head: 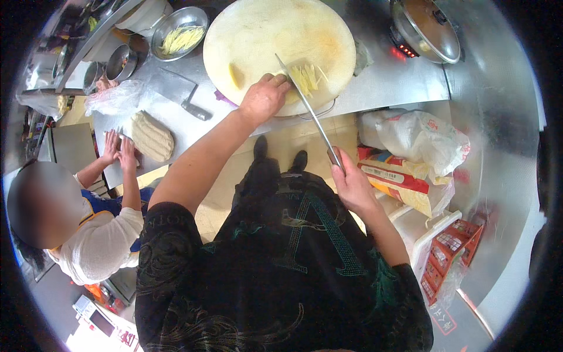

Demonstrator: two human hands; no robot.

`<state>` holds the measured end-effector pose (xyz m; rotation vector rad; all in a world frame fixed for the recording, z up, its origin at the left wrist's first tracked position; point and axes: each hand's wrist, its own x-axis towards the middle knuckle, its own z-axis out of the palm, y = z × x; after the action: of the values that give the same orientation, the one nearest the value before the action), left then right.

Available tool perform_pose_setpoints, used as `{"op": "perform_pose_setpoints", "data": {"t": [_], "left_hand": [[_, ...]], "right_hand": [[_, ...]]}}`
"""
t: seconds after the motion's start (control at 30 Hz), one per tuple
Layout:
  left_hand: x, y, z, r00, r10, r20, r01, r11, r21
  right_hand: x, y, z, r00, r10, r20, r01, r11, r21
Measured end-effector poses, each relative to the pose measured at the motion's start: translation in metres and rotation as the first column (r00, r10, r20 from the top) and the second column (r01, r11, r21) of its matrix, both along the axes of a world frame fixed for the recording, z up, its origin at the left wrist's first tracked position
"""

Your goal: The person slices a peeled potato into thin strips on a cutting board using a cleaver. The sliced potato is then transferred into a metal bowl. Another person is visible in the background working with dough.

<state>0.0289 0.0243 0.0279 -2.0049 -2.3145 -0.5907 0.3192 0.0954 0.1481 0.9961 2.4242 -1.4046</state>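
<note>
My right hand (352, 180) grips the handle of a kitchen knife (310, 108), seen nearly edge-on, its blade reaching up over a round, thick cutting board (272, 31). Against the blade's left side, my left hand (266, 97) has its fingers curled down on pale yellow vegetable slices (291, 97), mostly hidden under it. Thin yellow strips (305, 79) lie just right of the blade. A separate yellow vegetable piece (233, 77) rests near the board's left edge. Farther left, a steel bowl (189, 20) holds more of these strips.
A cleaver (176, 90) lies on the steel worktop (387, 86), near a lump of dough (151, 136). At left another person's hands (118, 149) work at the counter. A lidded pot (429, 31) sits on a lit cooker at right, with bags (413, 136) below.
</note>
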Motion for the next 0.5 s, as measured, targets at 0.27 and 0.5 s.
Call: {"op": "perform_pose_setpoints", "data": {"t": [0.27,0.5], "left_hand": [[0.002,0.002,0.001,0.999,0.016,-0.046,-0.011,0.995,0.099],[0.005,-0.002,0.004,0.999,0.046,-0.002,-0.045,0.991,0.123]], "right_hand": [[0.001,-0.002,0.007,0.999,-0.015,0.052,0.016,1.0,-0.006],[0.007,-0.001,-0.005,0.997,-0.065,0.035,0.067,0.997,-0.041]]}}
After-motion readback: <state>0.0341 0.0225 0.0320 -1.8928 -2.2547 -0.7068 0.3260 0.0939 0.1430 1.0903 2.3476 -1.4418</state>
